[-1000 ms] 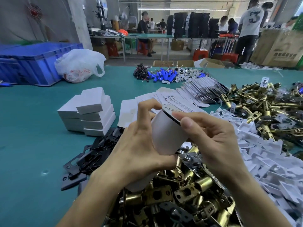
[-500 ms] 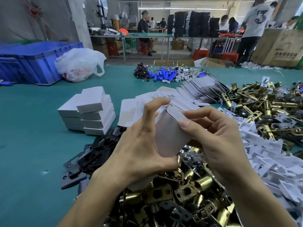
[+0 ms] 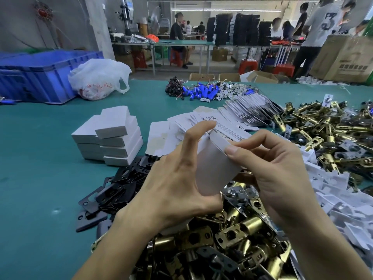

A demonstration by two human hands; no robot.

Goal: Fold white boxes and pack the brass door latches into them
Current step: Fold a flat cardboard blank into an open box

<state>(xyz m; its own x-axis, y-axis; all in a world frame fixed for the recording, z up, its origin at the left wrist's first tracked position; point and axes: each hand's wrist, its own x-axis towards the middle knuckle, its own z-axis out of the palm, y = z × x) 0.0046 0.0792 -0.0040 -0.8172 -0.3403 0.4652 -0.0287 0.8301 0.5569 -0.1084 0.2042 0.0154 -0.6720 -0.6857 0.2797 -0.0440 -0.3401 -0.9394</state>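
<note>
A white box (image 3: pixel 216 168) is held up between both hands above a pile of brass door latches (image 3: pixel 228 235). My left hand (image 3: pixel 177 182) grips its left side, thumb under the bottom corner and forefinger on the top edge. My right hand (image 3: pixel 274 174) pinches the top right flap with thumb and fingers. What the box holds is hidden. A fan of flat white box blanks (image 3: pixel 228 120) lies behind it. Several folded white boxes (image 3: pixel 113 138) are stacked at the left. A second heap of brass latches (image 3: pixel 327 134) lies at the right.
Black metal plates (image 3: pixel 113 190) lie left of the near latch pile, white plastic inserts (image 3: pixel 343 195) to its right. On the green table (image 3: pixel 40 158) stand a blue crate (image 3: pixel 40 75), a white plastic bag (image 3: pixel 99 77) and blue cylinders with wires (image 3: pixel 201 90). People work at the back.
The box's open end has been closed: my right thumb moved down from the top edge onto the flap. My left forefinger straightened along the top edge.
</note>
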